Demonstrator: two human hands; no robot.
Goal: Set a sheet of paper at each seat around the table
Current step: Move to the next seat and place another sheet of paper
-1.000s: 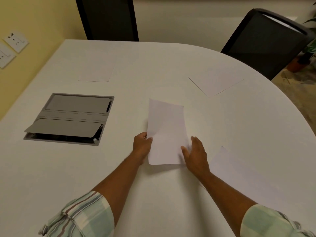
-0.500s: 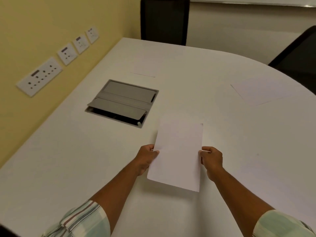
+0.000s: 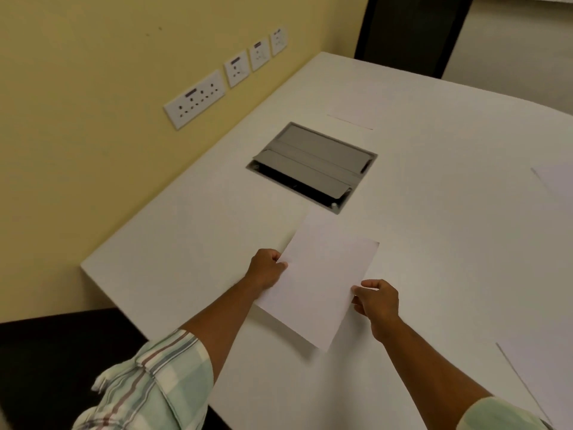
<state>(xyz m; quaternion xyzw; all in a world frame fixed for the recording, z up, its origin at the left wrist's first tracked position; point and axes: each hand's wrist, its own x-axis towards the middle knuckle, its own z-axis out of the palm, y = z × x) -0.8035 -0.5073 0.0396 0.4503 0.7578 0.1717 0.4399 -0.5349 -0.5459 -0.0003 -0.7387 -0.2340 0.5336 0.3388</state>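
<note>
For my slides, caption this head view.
Both hands, left hand and right hand, hold a sheet above the white table.

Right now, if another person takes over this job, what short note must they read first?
Left hand and right hand: both grip the held sheet by its side edges, above the table.
Done: three sheets lie flat: far sheet, right sheet, near-right sheet.
Left: lay the held sheet at the seat at this near-left end, clear of the cable box.
</note>
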